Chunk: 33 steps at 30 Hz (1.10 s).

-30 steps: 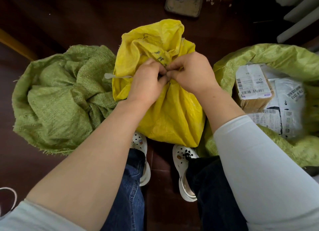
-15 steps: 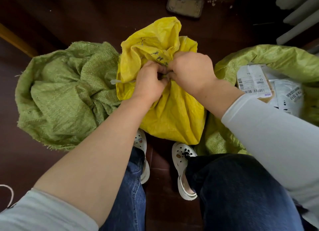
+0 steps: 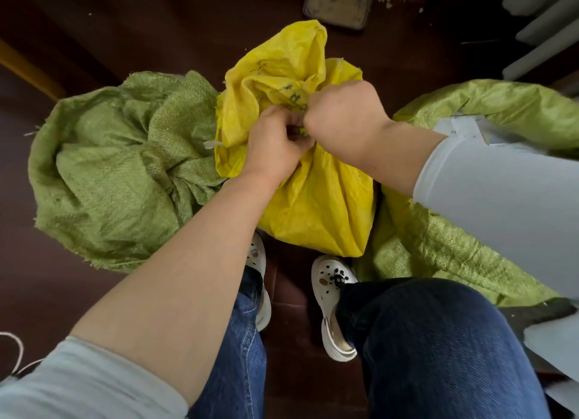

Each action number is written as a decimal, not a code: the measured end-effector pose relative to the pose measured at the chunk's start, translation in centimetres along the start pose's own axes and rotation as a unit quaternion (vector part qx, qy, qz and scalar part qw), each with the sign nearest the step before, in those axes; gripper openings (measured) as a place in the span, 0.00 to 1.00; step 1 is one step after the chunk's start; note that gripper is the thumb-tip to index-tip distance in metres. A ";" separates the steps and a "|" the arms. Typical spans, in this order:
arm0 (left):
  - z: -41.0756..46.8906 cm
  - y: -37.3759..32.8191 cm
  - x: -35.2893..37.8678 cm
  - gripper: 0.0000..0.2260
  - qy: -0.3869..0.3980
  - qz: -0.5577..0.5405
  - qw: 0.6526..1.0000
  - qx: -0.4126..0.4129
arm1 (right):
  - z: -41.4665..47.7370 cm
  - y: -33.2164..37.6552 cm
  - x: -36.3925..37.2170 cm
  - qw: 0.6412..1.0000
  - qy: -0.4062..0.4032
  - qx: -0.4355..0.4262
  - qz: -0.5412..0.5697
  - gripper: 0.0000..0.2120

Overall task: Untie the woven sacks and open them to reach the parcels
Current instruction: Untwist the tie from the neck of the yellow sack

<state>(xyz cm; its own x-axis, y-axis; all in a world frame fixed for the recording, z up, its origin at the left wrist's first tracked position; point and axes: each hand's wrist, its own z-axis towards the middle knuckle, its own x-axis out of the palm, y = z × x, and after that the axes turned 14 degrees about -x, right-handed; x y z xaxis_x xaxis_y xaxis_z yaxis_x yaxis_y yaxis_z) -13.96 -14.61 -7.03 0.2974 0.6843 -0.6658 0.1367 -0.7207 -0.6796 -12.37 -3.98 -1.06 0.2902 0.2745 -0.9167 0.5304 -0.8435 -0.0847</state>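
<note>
A yellow woven sack (image 3: 316, 205) stands on the floor in front of my feet, its neck bunched and tied. My left hand (image 3: 275, 146) and my right hand (image 3: 344, 117) are pressed together at that neck, fingers pinched on the tie, which they hide. A pale strip end (image 3: 209, 144) sticks out to the left of the neck. A green woven sack (image 3: 119, 174) lies on the left with its neck bunched. Another green sack (image 3: 488, 105) on the right lies open, with a white parcel (image 3: 460, 127) partly hidden by my right sleeve.
The floor is dark red-brown. A flat grey metal plate (image 3: 336, 6) lies beyond the yellow sack. Pale bars (image 3: 545, 26) stand at the top right. My white clogs (image 3: 332, 302) sit just under the yellow sack. A white cord (image 3: 17, 346) lies at the lower left.
My right arm has swung across the open right sack, covering most of the parcels. Both hands stay clamped at the yellow sack's neck, the right one now higher.
</note>
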 end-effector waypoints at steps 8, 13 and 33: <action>-0.1 0.1 0.2 0.11 0.012 -0.011 0.999 0.033 | -0.5 -0.9 2.3 0.987 -0.094 0.058 0.118 0.10; -0.8 0.3 0.7 0.10 0.002 0.003 0.994 0.106 | -1.4 -0.7 4.2 0.910 -0.199 0.182 0.315 0.10; 0.2 -1.0 1.5 0.06 -0.020 -0.024 0.985 0.172 | -2.6 -1.5 4.2 0.847 -0.284 0.250 0.373 0.06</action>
<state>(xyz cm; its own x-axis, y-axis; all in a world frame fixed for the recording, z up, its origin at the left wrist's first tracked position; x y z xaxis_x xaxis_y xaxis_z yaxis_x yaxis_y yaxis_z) -13.83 -12.80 -7.44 0.2597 0.7260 -0.6368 -0.1810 -0.6111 -0.7706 -9.86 -0.41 -3.75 -0.1099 -0.5686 -0.8152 -0.0766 -0.8129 0.5773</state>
